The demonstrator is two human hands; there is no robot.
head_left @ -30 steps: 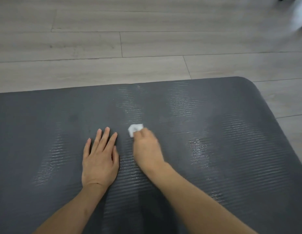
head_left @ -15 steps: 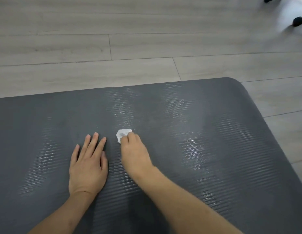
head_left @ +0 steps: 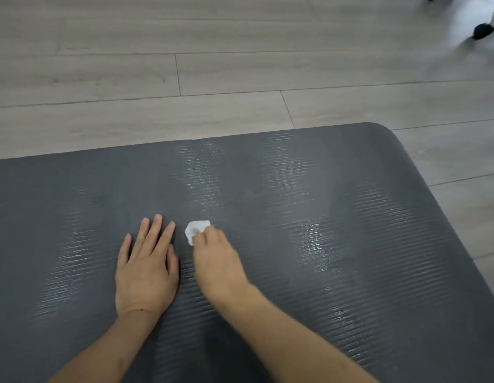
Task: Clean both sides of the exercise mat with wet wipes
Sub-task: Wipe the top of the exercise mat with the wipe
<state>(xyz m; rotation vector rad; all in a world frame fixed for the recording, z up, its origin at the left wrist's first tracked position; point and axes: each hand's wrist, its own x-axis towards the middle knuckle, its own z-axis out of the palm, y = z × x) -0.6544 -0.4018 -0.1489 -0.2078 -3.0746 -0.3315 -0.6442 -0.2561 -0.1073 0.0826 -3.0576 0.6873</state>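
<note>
the step in hand looks to be wiping the upper face of the exercise mat (head_left: 350, 244) with a small wadded wet wipe (head_left: 196, 230). to do it well, i'd judge the right hand (head_left: 218, 261) should press the wad flat enough to reach into the ribbed grooves, stroke along the ribs rather than across them, and overlap each pass with the shiny strip beside it so no dull band is skipped. the left hand (head_left: 146, 269) serves as a brace; it rests palm down, fingers (head_left: 157, 230) straight and slightly spread, just beside the right hand at its 9 o'clock. the right hand's fingers are curled and pinch the wipe, which pokes out at the hand's 12 o'clock and touches the mat.

the mat is dark grey, finely ribbed, with a rounded corner at 2 o'clock, and lies on a pale wood-plank floor (head_left: 240, 78), filling the lower part of the view. glossy wet streaks run from 6 toward 12 o'clock; matte bands lie between them, widest toward 9 o'clock. the wipe is so small that a fresh one may soon be needed. the underside is not visible.
</note>
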